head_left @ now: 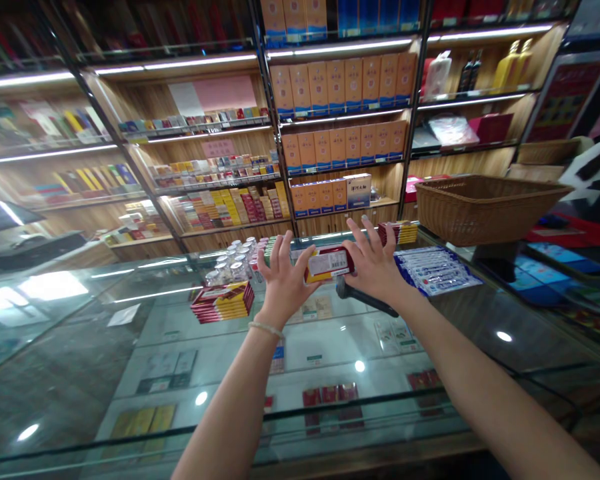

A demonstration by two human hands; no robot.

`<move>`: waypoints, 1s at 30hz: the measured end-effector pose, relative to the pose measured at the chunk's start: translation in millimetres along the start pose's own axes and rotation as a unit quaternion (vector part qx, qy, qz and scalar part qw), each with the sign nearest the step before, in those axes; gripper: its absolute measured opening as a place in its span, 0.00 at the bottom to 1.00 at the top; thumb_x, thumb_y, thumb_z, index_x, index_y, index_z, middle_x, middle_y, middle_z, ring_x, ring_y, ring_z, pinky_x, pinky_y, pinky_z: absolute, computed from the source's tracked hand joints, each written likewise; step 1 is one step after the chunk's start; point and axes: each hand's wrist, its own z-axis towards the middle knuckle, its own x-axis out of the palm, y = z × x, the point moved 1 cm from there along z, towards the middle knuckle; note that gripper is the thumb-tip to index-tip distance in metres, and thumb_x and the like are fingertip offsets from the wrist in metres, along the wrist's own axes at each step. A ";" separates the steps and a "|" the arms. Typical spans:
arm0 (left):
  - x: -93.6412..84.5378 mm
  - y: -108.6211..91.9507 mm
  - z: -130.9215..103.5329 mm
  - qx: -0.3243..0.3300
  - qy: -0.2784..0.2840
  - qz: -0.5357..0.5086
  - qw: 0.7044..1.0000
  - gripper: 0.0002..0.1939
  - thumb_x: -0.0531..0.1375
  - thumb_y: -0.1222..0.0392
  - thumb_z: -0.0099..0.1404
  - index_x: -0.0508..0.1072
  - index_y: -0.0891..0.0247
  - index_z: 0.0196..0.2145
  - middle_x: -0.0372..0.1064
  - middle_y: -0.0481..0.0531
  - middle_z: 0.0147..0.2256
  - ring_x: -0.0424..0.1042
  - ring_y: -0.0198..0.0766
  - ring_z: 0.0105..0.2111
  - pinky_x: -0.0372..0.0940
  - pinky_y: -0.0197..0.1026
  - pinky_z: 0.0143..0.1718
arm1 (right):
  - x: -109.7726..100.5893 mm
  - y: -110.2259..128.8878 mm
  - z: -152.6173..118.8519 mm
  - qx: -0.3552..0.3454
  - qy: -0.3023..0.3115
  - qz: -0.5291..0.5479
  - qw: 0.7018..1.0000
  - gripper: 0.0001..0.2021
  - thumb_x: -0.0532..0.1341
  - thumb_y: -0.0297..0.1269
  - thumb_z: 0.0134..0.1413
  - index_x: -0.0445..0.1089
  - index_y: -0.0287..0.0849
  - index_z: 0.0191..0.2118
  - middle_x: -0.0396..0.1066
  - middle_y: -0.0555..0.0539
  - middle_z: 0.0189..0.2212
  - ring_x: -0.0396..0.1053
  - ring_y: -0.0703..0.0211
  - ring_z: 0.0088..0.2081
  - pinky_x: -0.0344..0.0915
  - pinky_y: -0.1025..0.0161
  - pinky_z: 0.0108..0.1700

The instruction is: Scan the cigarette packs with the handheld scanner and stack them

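Note:
Above the glass counter, both my hands hold a small red and yellow box (331, 264) at its ends, a white label with a barcode on the side towards me. My left hand (285, 273) grips the left end with thumb against it, the other fingers raised. At the right end my right hand (375, 267) grips in the same way. Just under the right hand is a black handled device (363, 295), partly covered by that hand. A stack of similar red and yellow boxes (223, 302) stands left of my left hand, and another stack (400, 233) lies beyond my right hand.
Small clear-lidded jars (233, 261) stand in rows behind the left hand. Blue and white packets (437, 269) lie to the right, near a brown wicker basket (485, 203). Below is the glass counter (340, 357) with goods inside. Shelves with orange boxes (337, 147) line the back.

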 end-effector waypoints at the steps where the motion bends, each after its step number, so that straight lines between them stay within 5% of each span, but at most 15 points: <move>1: 0.6 0.1 0.0 -0.001 0.001 0.000 1.000 0.40 0.74 0.42 0.55 0.71 0.50 0.63 0.46 0.66 0.75 0.47 0.64 0.74 0.29 0.70 0.72 | -0.2 0.2 -0.4 -0.001 0.003 0.000 1.000 0.24 0.63 0.41 0.57 0.68 0.38 0.58 0.42 0.36 0.77 0.31 0.36 0.77 0.22 0.29 0.73; 11: 5.7 11.3 -3.1 -0.060 -0.001 -0.014 0.998 0.33 0.72 0.43 0.58 0.75 0.49 0.59 0.44 0.64 0.75 0.45 0.65 0.74 0.30 0.72 0.71 | -5.2 4.5 7.5 0.036 0.071 0.010 0.997 0.32 0.65 0.50 0.60 0.65 0.45 0.66 0.36 0.37 0.78 0.33 0.31 0.77 0.31 0.28 0.72; 17: 6.8 15.9 -4.4 -0.085 -0.013 -0.012 0.996 0.31 0.71 0.44 0.60 0.75 0.48 0.59 0.44 0.63 0.75 0.46 0.65 0.74 0.31 0.72 0.71 | 9.2 4.6 -13.8 0.136 0.207 0.015 0.969 0.54 0.62 0.67 0.56 0.43 0.39 0.77 0.32 0.30 0.78 0.31 0.31 0.77 0.37 0.28 0.71; 22: 10.8 19.6 -6.7 -0.105 -0.032 -0.007 0.994 0.31 0.70 0.42 0.61 0.74 0.48 0.60 0.46 0.64 0.75 0.47 0.64 0.74 0.33 0.71 0.71 | 20.5 12.5 -38.0 0.141 0.323 -0.020 0.936 0.58 0.60 0.72 0.53 0.49 0.30 0.75 0.31 0.25 0.77 0.29 0.27 0.77 0.33 0.26 0.71; 30: 16.0 22.1 -9.6 -0.122 -0.005 0.001 0.993 0.33 0.71 0.42 0.60 0.74 0.48 0.61 0.44 0.66 0.75 0.46 0.64 0.74 0.33 0.72 0.70 | 26.5 15.2 -41.4 0.152 0.347 -0.008 0.925 0.50 0.58 0.71 0.57 0.59 0.33 0.72 0.40 0.24 0.76 0.34 0.26 0.77 0.33 0.24 0.70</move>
